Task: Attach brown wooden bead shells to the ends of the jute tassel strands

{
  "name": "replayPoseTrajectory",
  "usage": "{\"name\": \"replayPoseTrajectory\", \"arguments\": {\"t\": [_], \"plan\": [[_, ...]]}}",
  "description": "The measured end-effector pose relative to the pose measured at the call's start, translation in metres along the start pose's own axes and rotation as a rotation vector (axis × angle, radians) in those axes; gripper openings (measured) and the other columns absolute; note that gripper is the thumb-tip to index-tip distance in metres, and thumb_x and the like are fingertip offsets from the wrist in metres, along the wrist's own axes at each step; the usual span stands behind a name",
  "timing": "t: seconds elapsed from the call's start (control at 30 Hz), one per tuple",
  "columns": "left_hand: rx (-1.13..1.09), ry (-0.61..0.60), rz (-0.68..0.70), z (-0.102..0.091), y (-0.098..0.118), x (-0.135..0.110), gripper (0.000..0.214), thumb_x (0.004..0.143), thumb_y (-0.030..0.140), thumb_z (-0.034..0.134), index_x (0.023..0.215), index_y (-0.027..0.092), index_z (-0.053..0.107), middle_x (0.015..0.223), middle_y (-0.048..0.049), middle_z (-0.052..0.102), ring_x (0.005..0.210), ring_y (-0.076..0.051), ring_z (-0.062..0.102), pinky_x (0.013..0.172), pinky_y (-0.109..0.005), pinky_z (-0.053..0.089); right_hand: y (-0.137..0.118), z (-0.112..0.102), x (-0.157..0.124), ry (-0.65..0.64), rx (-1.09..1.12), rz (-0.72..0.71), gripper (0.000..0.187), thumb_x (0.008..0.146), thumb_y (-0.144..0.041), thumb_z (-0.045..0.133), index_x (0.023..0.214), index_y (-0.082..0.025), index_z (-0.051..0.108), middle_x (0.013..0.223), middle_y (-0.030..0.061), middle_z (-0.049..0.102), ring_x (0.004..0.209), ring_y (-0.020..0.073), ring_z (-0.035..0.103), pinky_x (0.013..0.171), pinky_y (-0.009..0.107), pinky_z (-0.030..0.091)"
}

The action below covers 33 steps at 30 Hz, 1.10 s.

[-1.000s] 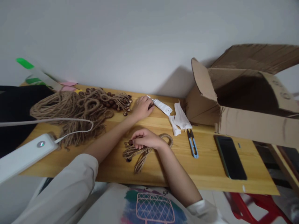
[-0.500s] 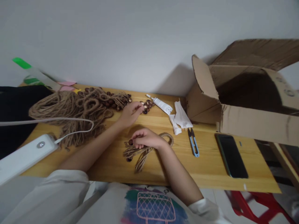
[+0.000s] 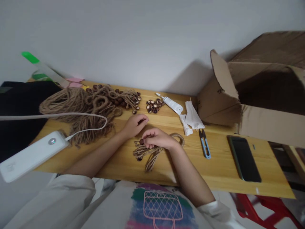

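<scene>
My right hand (image 3: 157, 138) lies over a jute rope tassel (image 3: 152, 160) on the table, with its fingers pinched around a round dark-brown bead (image 3: 142, 141) by the cord ends. The tassel's rope ring (image 3: 179, 138) shows beyond the wrist, and a second dark piece (image 3: 139, 159) lies under the strands. Just left of it, my left hand (image 3: 136, 125) hovers low with fingers curled together; whatever they hold is hidden. Behind the hands is a group of small brown cup-shaped pieces (image 3: 154, 106) with pale insides.
A heap of jute cords and rings (image 3: 78, 105) fills the left side, beside a white power bank (image 3: 33, 156) with a cable. To the right are a glue tube (image 3: 173, 105), white paper wrappers (image 3: 193, 116), blue thread snips (image 3: 205, 146), a phone (image 3: 244, 159) and an open cardboard box (image 3: 219, 105).
My left hand has drawn back from the small brown pieces toward my right hand, its fingers now curled. My right hand stays at the tassel. The whole view has shifted slightly.
</scene>
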<state>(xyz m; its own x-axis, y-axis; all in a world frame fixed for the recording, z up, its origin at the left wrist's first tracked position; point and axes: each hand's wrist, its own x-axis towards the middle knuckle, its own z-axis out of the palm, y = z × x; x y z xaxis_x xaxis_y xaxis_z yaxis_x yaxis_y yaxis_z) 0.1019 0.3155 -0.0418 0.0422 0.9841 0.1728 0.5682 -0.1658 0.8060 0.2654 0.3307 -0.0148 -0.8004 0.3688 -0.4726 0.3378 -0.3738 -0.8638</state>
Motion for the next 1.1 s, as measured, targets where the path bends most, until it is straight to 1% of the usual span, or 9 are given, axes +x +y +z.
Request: {"name": "replayPoseTrajectory", "arguments": {"t": [0.17,0.33,0.53,0.6,0.7,0.77,0.87,0.97,1.1], "plan": [[-0.002,0.005,0.008,0.000,0.000,-0.001,0.015,0.082,0.025,0.049,0.077,0.018,0.062,0.076,-0.0011,0.068,0.070,-0.014,0.060,0.069,-0.027,0.048,0.001,-0.001,0.000,-0.024,-0.025,-0.033,0.013,0.067,-0.020,0.057,0.075,-0.012,0.061,0.054,-0.0040,0.058,0.048,0.0037,0.050,0.049,0.015,0.038],[-0.020,-0.001,0.016,0.000,0.000,-0.003,0.013,0.081,0.020,0.050,0.077,0.016,0.062,0.076,-0.0020,0.068,0.071,-0.014,0.060,0.069,-0.026,0.047,0.002,-0.001,0.000,0.020,-0.015,-0.029,0.017,0.062,-0.022,0.059,0.076,-0.012,0.061,0.055,-0.0041,0.059,0.048,0.0042,0.052,0.048,0.015,0.039],[-0.024,-0.004,-0.008,0.000,0.000,-0.004,0.013,0.082,0.019,0.052,0.078,0.016,0.064,0.077,-0.0015,0.069,0.069,-0.013,0.060,0.066,-0.025,0.046,0.001,0.003,0.000,0.067,-0.025,-0.025,0.015,0.060,-0.019,0.057,0.073,-0.012,0.061,0.052,-0.0040,0.058,0.046,0.0044,0.051,0.046,0.014,0.039],[-0.032,0.007,-0.006,0.000,-0.001,-0.004,0.013,0.082,0.019,0.052,0.077,0.016,0.063,0.075,-0.0012,0.068,0.067,-0.013,0.059,0.065,-0.024,0.045,-0.001,0.005,0.000,0.109,-0.021,-0.028,0.015,0.060,-0.018,0.056,0.072,-0.012,0.061,0.052,-0.0040,0.058,0.045,0.0041,0.050,0.045,0.014,0.039],[-0.070,0.026,-0.003,0.000,-0.002,-0.003,0.012,0.082,0.020,0.052,0.077,0.016,0.062,0.072,-0.0002,0.066,0.065,-0.012,0.057,0.064,-0.024,0.045,-0.002,0.008,0.000,0.241,-0.007,-0.028,0.011,0.061,-0.018,0.057,0.069,-0.013,0.060,0.051,-0.0033,0.058,0.042,0.0042,0.049,0.041,0.014,0.038],[-0.133,0.039,-0.016,0.001,-0.003,-0.003,0.011,0.081,0.020,0.052,0.077,0.016,0.061,0.069,0.0003,0.064,0.063,-0.012,0.056,0.062,-0.024,0.045,-0.003,0.009,0.001,0.339,0.004,-0.033,0.006,0.063,-0.018,0.057,0.064,-0.013,0.058,0.050,-0.0029,0.057,0.041,0.0041,0.048,0.039,0.013,0.036],[-0.262,0.034,-0.052,0.000,-0.006,-0.004,0.010,0.081,0.018,0.050,0.079,0.016,0.059,0.067,0.0002,0.062,0.061,-0.011,0.056,0.062,-0.024,0.046,-0.001,0.007,0.004,0.461,0.028,-0.047,0.008,0.065,-0.018,0.056,0.059,-0.013,0.054,0.047,-0.0034,0.054,0.038,0.0028,0.045,0.036,0.012,0.034],[-0.324,-0.055,-0.049,-0.004,-0.008,-0.006,0.014,0.078,0.014,0.049,0.086,0.016,0.060,0.070,-0.0006,0.063,0.065,-0.011,0.059,0.065,-0.024,0.049,0.001,0.004,0.006,0.546,0.062,-0.039,0.007,0.066,-0.016,0.057,0.060,-0.013,0.055,0.046,-0.0035,0.053,0.036,0.0024,0.043,0.034,0.012,0.033],[-0.230,-0.215,0.068,-0.011,-0.008,-0.008,0.031,0.070,0.010,0.052,0.099,0.016,0.060,0.080,-0.0021,0.065,0.075,-0.013,0.062,0.071,-0.026,0.051,0.000,0.002,0.006,0.590,0.109,-0.005,0.006,0.066,-0.012,0.056,0.060,-0.013,0.056,0.046,-0.0030,0.054,0.037,0.0032,0.045,0.033,0.012,0.034]]}}
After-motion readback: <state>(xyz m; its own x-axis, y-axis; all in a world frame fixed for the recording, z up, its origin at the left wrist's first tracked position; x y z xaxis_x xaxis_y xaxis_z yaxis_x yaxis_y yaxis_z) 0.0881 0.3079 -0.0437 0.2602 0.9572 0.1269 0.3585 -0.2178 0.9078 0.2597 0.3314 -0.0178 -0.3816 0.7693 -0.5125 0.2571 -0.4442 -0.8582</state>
